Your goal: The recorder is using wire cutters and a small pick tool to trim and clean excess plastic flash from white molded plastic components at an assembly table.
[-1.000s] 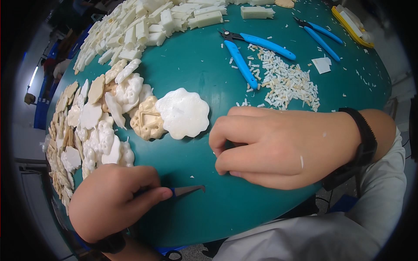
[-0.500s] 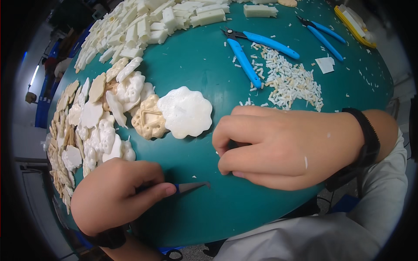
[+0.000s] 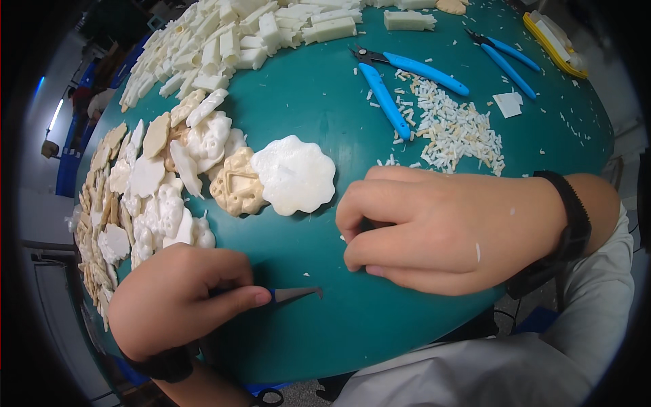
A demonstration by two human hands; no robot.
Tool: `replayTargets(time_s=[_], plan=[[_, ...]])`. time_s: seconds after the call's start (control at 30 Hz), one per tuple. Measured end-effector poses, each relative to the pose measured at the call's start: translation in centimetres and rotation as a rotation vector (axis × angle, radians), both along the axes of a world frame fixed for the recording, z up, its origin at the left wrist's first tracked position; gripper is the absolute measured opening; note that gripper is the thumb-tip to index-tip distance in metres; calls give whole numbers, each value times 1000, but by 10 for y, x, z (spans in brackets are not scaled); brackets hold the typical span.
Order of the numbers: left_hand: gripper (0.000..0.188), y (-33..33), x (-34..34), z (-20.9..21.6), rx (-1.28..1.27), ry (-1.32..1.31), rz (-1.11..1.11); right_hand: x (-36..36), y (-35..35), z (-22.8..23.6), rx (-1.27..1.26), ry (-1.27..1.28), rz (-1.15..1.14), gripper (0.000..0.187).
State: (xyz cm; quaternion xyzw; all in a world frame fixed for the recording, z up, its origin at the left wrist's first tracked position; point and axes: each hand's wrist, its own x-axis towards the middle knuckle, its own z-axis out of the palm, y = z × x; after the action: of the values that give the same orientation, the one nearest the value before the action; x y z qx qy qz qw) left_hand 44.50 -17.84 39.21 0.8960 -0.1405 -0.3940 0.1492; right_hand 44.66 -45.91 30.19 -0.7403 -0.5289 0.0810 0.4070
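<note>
My left hand [image 3: 190, 295] is closed round a small blue-handled tool with a tapering metal end and a hooked tip [image 3: 298, 294]. The tip points right, just over the green table. My right hand [image 3: 434, 230] rests palm down on the table, fingers bent and thumb tucked under; whatever is beneath them is hidden. Between and beyond my hands lies a white scalloped disc [image 3: 294, 176], overlapping a tan moulded piece [image 3: 239, 183] with a raised relief. To their left, white and tan moulded pieces [image 3: 159, 214] form a heap that reaches my left hand.
Pale blocky offcuts [image 3: 271, 30] are piled at the far left. Blue-handled nippers [image 3: 386, 95] lie beside a heap of small white scraps [image 3: 458, 132]; a second pair [image 3: 505, 61] is farther right, near a white square piece [image 3: 508, 103] and a yellow tray [image 3: 553, 44].
The view has shifted slightly, so the things on the table appear a little farther right. Both hands keep nearly the same pose, and the left still grips the hooked tool.
</note>
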Motion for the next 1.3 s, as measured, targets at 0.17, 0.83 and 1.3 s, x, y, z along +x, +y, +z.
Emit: replayTargets(time_s=[0.17, 0.83, 1.3], plan=[[25, -3, -5, -9, -105, -52, -81, 0, 0, -1, 7, 18, 0, 15], [21, 1, 4, -15, -130, -42, 9, 1, -2, 0, -48, -54, 46, 43], [22, 5, 2, -19, -193, -80, -49, 2, 0, 2, -65, -102, 69, 44]])
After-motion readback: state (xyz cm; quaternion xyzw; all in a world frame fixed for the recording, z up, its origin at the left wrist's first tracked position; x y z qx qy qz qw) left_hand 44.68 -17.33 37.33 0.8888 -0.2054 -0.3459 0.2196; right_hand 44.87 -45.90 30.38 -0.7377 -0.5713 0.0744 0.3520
